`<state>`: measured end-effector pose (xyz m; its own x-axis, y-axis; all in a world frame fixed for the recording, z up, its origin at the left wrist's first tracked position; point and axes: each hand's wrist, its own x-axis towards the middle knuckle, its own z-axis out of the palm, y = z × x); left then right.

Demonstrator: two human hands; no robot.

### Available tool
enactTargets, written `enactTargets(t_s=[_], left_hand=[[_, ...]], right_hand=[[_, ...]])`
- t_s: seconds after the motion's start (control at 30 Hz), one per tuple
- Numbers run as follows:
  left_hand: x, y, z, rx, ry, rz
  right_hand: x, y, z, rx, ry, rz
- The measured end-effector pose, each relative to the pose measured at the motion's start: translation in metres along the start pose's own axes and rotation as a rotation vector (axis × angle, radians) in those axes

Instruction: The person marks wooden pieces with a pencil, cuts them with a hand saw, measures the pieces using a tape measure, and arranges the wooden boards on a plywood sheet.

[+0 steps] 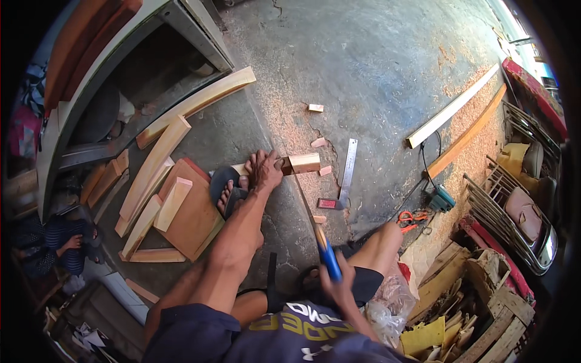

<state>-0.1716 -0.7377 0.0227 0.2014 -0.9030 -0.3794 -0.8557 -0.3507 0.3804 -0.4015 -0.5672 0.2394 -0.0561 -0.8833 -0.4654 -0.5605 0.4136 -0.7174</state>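
Note:
My left hand [265,172] presses down on a short wooden block [304,162] lying on the floor, its fingers wrapped over the wood. My left foot, in a dark sandal [221,187], rests against the block's other end. In my right hand [339,279] is the blue handle [328,257] of a handsaw, closed in my fingers. The thin saw blade [304,196] shows edge-on and meets the block just right of my left hand. How deep it sits in the wood cannot be made out. Several small offcuts [318,143] lie beyond and beside the block.
A try square [347,172] lies right of the block. Several cut boards [156,163] are stacked left by a metal frame. Two long strips [455,106], a teal power tool [441,198] and orange-handled pliers or scissors [413,219] lie right, with scrap wood [445,296] nearer.

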Motion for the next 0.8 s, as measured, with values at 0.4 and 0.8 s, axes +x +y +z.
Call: enactTargets(t_s=[0.4, 0.8], left_hand=[[0.0, 0.0, 0.005, 0.021, 0.019, 0.003], [0.004, -0.002, 0.003, 0.036, -0.039, 0.004]], right_hand=[[0.004, 0.029, 0.01, -0.082, 0.132, -0.109], [0.022, 0.014, 0.012, -0.03, 0.0, -0.062]])
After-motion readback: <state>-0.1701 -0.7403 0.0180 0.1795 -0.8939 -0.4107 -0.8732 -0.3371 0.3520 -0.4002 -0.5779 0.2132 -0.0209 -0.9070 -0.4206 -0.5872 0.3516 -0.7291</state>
